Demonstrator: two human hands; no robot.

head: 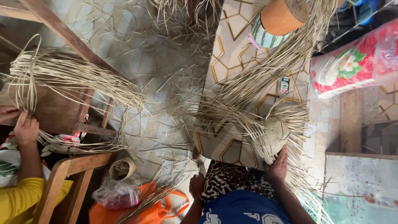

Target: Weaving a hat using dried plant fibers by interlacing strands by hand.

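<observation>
- The tiled floor [145,70] fills the middle of the view, and many loose pale straws lie scattered over it.
- A table [232,54] with a cloth of gold lines stands in front of the person. A long bundle of straw strands [269,70] runs across it from the upper right down to the near edge.
- At the left stands a wooden stool [54,110], and a second bundle of straw [70,72] is draped over its top.
- At the upper right lies a red sack with flowers [352,62].
- A wooden cylinder [284,14] stands at the far end of the table.
- An orange bag [159,209] lies on the floor near the person's left side, with a clear plastic bag [116,195] just beside it.
- The small woven piece [271,137], round and half finished, sits at the near edge of the table, with loose strands spreading out from it.
- A small woven basket [122,168] stands on the floor under the stool.
- The right hand [277,166] is closed around the lower edge of the woven piece and grips it.
- The left hand [197,182] is low beside the table edge, with the fingers curled around a few thin strands.
- Another person's hand [25,128], with a yellow sleeve, rests on the straw at the stool.
</observation>
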